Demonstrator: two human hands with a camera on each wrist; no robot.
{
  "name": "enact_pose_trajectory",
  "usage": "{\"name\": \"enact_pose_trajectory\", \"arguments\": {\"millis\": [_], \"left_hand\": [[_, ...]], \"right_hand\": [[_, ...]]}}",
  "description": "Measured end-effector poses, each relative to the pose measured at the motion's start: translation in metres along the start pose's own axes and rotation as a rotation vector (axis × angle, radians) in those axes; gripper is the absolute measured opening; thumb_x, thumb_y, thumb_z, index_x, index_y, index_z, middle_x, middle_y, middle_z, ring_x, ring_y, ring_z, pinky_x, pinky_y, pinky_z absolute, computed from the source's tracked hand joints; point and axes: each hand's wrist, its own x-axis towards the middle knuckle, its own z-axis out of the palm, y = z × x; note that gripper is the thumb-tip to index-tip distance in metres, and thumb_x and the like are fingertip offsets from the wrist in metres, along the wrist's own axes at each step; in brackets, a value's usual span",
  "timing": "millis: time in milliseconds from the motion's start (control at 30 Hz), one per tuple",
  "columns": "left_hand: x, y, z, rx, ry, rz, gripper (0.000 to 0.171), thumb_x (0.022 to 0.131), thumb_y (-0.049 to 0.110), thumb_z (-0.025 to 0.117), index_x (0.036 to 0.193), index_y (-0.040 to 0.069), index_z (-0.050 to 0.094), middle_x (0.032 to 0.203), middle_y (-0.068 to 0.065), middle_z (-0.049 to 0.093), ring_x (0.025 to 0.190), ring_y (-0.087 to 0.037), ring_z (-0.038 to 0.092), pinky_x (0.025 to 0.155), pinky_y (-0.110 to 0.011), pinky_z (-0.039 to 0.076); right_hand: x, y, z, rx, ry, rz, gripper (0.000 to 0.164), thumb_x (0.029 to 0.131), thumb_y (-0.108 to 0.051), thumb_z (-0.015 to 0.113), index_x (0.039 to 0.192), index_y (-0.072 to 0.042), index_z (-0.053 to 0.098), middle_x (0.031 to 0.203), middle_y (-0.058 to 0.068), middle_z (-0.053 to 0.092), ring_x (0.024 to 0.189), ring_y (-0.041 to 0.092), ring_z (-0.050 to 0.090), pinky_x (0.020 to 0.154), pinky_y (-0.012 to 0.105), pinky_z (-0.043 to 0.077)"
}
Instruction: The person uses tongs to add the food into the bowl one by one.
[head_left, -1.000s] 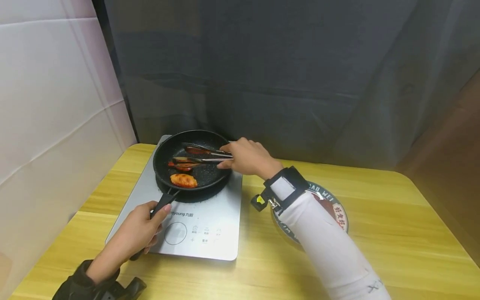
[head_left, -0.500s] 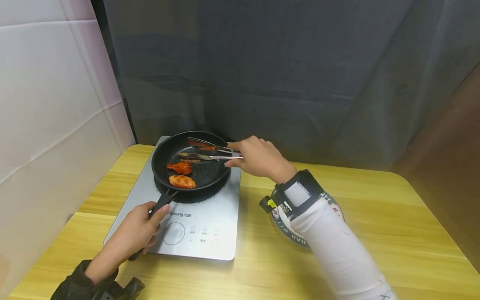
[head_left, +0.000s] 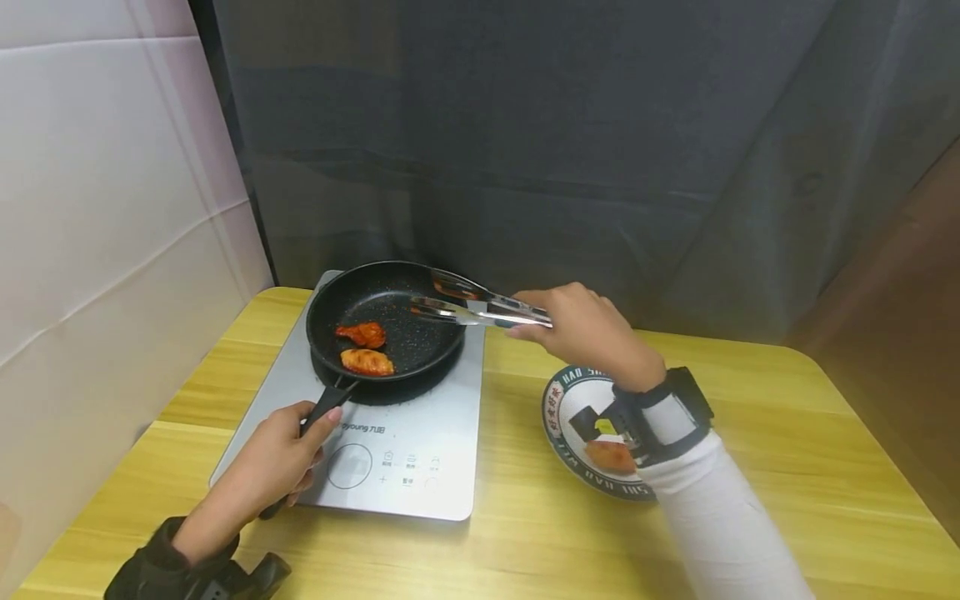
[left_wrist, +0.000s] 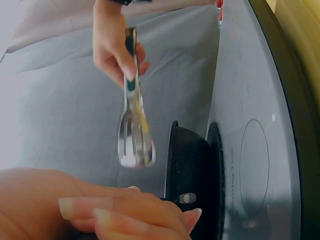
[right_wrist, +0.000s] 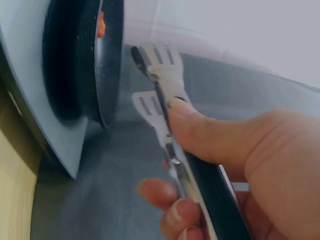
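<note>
My left hand (head_left: 281,458) grips the black handle (head_left: 326,408) of a frying pan (head_left: 427,337). Two browned chicken pieces lie in the pan: a small drumette (head_left: 363,335) and a flatter wing piece (head_left: 367,362). My right hand (head_left: 588,329) holds metal tongs (head_left: 491,310) with dark green grips. Their slotted ends are apart over the pan's right rim, and the right wrist view shows nothing between those ends (right_wrist: 159,57). A round patterned plate (head_left: 561,450) with a piece of chicken (head_left: 611,457) on it lies under my right wrist, which partly hides it.
The pan sits on a silver induction cooker (head_left: 450,467) with touch controls near its front edge. All stands on a yellow wooden table (head_left: 525,533). A dark cloth (head_left: 562,167) hangs behind, and a white panel (head_left: 112,208) rises at the left.
My right hand has drawn the tongs up and rightward from the pan's middle to its right rim. More of the plate and its chicken piece shows. My left hand stays on the handle.
</note>
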Motion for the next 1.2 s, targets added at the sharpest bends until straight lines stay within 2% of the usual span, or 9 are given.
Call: {"name": "enact_pose_trajectory", "arguments": {"millis": [67,267,367,500,600,733,833,967,1200], "left_hand": [[0.001,0.0,0.0,0.0,-0.001,-0.002,0.035,0.103,0.028,0.046,0.112,-0.006,0.046,0.056,-0.003,0.04,0.038,-0.013,0.035,0.035,-0.028,0.037],[0.001,0.001,-0.001,0.003,-0.004,-0.015,0.036,0.103,0.03,0.046,0.112,-0.005,0.045,0.057,-0.003,0.039,0.039,-0.014,0.034,0.036,-0.028,0.036],[0.001,0.001,-0.001,0.011,-0.004,-0.017,0.037,0.103,0.03,0.046,0.112,-0.006,0.045,0.057,-0.003,0.039,0.038,-0.014,0.034,0.036,-0.029,0.037],[0.0,0.001,-0.002,0.023,-0.004,-0.018,0.038,0.103,0.029,0.046,0.116,-0.006,0.044,0.058,-0.004,0.041,0.039,-0.014,0.036,0.036,-0.029,0.038],[0.0,0.001,-0.002,0.023,-0.006,-0.013,0.039,0.103,0.03,0.046,0.116,-0.006,0.043,0.059,-0.005,0.042,0.039,-0.014,0.036,0.036,-0.029,0.038],[-0.001,0.002,-0.004,0.033,0.002,-0.004,0.038,0.103,0.03,0.046,0.115,-0.006,0.044,0.058,-0.004,0.041,0.038,-0.014,0.036,0.036,-0.03,0.038],[-0.001,0.002,-0.004,0.037,0.004,-0.007,0.038,0.103,0.03,0.046,0.114,-0.006,0.044,0.058,-0.004,0.041,0.038,-0.014,0.036,0.036,-0.029,0.038],[-0.001,0.001,-0.002,0.028,0.003,-0.02,0.037,0.103,0.03,0.047,0.112,-0.006,0.045,0.057,-0.004,0.04,0.038,-0.014,0.035,0.036,-0.029,0.037],[0.0,-0.001,0.0,0.018,0.005,-0.022,0.035,0.103,0.029,0.047,0.109,-0.005,0.046,0.056,-0.003,0.039,0.038,-0.014,0.034,0.035,-0.028,0.036]], "right_hand": [[-0.01,0.008,-0.001,0.001,0.004,0.028,0.052,0.089,-0.042,0.067,0.131,-0.013,0.059,0.121,0.009,0.064,0.088,0.021,0.06,0.057,0.033,0.046],[-0.041,0.032,-0.002,0.028,0.021,0.083,0.053,0.087,-0.038,0.07,0.13,-0.009,0.06,0.11,0.013,0.067,0.085,0.026,0.058,0.067,0.041,0.049],[-0.057,0.044,0.001,0.039,0.03,0.076,0.052,0.086,-0.035,0.073,0.129,-0.009,0.061,0.088,0.007,0.067,0.073,0.022,0.057,0.063,0.037,0.047],[-0.076,0.059,0.005,0.033,0.051,0.041,0.046,0.084,-0.032,0.075,0.122,-0.008,0.064,0.072,-0.003,0.058,0.064,0.016,0.053,0.057,0.033,0.042],[-0.089,0.07,0.004,0.023,0.06,0.041,0.045,0.084,-0.033,0.074,0.12,-0.007,0.065,0.078,-0.003,0.062,0.067,0.016,0.052,0.063,0.037,0.046],[-0.102,0.081,0.003,0.006,0.051,0.078,0.052,0.085,-0.041,0.072,0.121,-0.004,0.064,0.091,0.007,0.069,0.07,0.018,0.054,0.07,0.045,0.05],[-0.11,0.089,0.003,-0.003,0.031,0.09,0.053,0.084,-0.04,0.073,0.12,-0.002,0.064,0.089,0.008,0.068,0.066,0.016,0.052,0.062,0.039,0.048],[-0.123,0.103,0.008,0.017,0.008,0.076,0.045,0.083,-0.036,0.075,0.116,-0.006,0.067,0.078,-0.003,0.063,0.06,0.011,0.046,0.053,0.029,0.037],[-0.148,0.127,0.013,0.069,-0.098,0.139,0.049,0.085,-0.043,0.07,0.118,-0.006,0.067,0.086,-0.002,0.065,0.06,0.008,0.049,0.057,0.03,0.044]]}}
